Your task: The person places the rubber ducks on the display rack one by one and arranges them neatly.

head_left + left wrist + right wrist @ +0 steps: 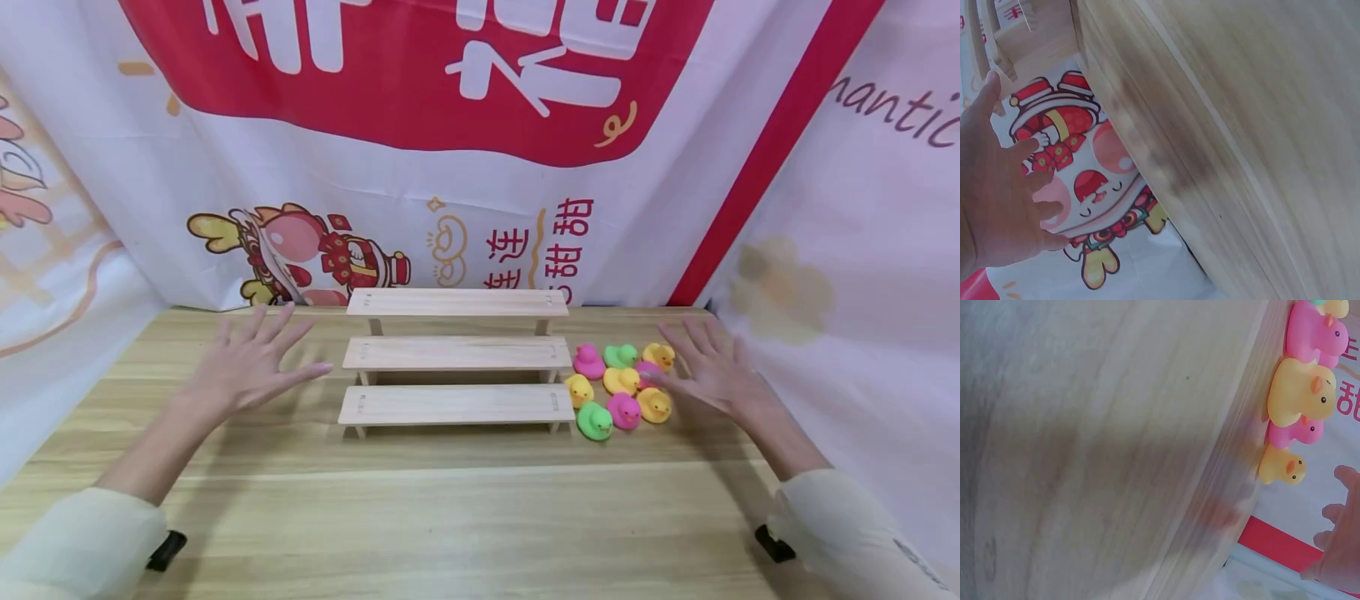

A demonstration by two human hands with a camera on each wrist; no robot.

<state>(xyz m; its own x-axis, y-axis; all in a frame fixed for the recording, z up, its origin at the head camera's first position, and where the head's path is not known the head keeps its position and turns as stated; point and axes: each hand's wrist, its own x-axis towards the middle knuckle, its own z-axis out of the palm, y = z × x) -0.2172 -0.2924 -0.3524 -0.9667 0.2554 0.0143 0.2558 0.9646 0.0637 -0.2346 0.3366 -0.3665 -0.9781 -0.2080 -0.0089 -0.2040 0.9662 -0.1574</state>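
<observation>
A pale wooden three-step rack (456,404) stands in the middle of the table, its steps bare. Right beside it is a cluster of several small rubber ducks (622,381) in pink, green and yellow. To the left of the rack my left hand (251,364) hovers with fingers spread, holding nothing. My right hand (708,371) is held with spread fingers at the right of the ducks; its thumb overlaps a pink duck in the head view. In the right wrist view a gap shows between that hand (1341,540) and the nearest yellow duck (1282,465).
The wood-grain table (480,517) reaches toward me. Behind it hangs a printed cloth (420,175) with red and white lettering and a cartoon figure (1097,181). More cloth (847,275) closes off the right side, and another sheet (60,275) the left.
</observation>
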